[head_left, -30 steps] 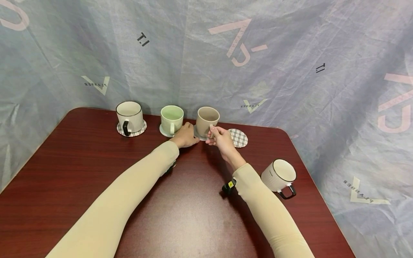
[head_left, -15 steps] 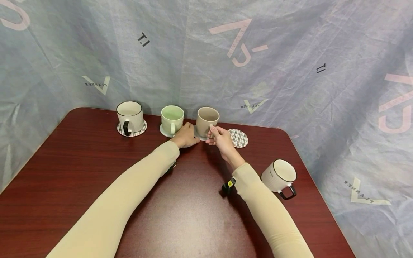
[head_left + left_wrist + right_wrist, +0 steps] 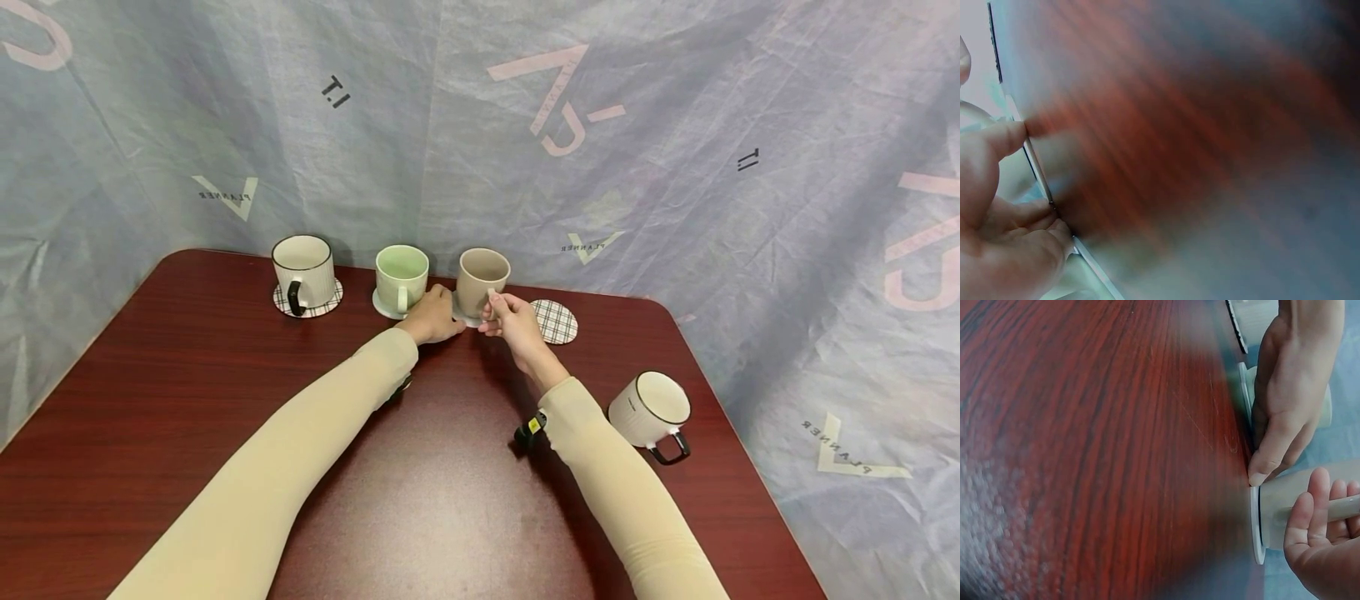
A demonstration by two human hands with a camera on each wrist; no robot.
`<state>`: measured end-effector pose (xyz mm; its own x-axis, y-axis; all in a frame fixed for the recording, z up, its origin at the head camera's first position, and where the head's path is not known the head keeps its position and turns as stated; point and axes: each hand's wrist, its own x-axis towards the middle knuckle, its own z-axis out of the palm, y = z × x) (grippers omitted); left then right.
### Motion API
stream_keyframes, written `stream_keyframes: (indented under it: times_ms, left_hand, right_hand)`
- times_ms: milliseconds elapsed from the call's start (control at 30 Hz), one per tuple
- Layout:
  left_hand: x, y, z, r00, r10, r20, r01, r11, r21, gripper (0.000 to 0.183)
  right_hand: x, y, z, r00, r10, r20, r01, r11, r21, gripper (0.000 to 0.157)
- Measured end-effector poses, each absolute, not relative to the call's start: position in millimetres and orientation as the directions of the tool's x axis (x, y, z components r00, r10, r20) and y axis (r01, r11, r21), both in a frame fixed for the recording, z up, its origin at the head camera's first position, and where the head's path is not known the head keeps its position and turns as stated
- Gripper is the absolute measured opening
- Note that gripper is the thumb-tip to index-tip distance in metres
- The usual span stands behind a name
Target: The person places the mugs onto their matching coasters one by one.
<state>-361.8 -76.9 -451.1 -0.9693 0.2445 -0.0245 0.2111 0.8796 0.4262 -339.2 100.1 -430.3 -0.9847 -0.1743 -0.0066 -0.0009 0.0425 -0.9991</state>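
Note:
A beige mug [image 3: 477, 285] stands on a pale round coaster [image 3: 1256, 528] at the table's back. My right hand [image 3: 519, 327] pinches the mug's handle [image 3: 1341, 508] between thumb and fingers. From the left side, my left hand [image 3: 430, 317] holds the coaster's edge; its thumb tip is right at the coaster's front rim in the right wrist view. The left wrist view shows the thumb and fingers of that hand [image 3: 1007, 225] set apart along the thin edge. Just behind the left hand, a light green mug [image 3: 400, 271] rests on another pale coaster [image 3: 381, 307].
A white ribbed mug [image 3: 303, 267] with a black handle sits on a plaid coaster [image 3: 330, 305] at the back left. To the right lies a bare plaid coaster [image 3: 558, 323]. Another white mug [image 3: 633, 414] stands near the right edge. A printed grey curtain [image 3: 480, 125] hangs behind the table.

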Motion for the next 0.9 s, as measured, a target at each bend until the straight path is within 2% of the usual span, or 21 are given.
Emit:
stream_keyframes:
  times_ms: [267,500,900]
  left_hand:
    - [-361.3,-76.2,-451.2,-0.97,0.243,-0.025,0.209,0.88,0.426,0.071]
    - [-360.9,-76.2,-450.4,-0.97,0.24,-0.021,0.208,0.876,0.434,0.071]
    - [-360.6,-76.5,-449.6,-0.971,0.238,-0.024,0.204,0.877,0.435,0.073]
  right_hand:
    - [-340.0,99.8,-431.7,-0.984,-0.18,-0.006,-0.003,0.052,-0.999,0.047]
    - [-339.6,99.4,-434.7,-0.981,-0.192,-0.002,-0.006,0.043,-0.999,0.042]
    - [-338.4,98.9,-434.4,-0.977,-0.21,-0.025,0.019,0.03,-0.999,0.05]
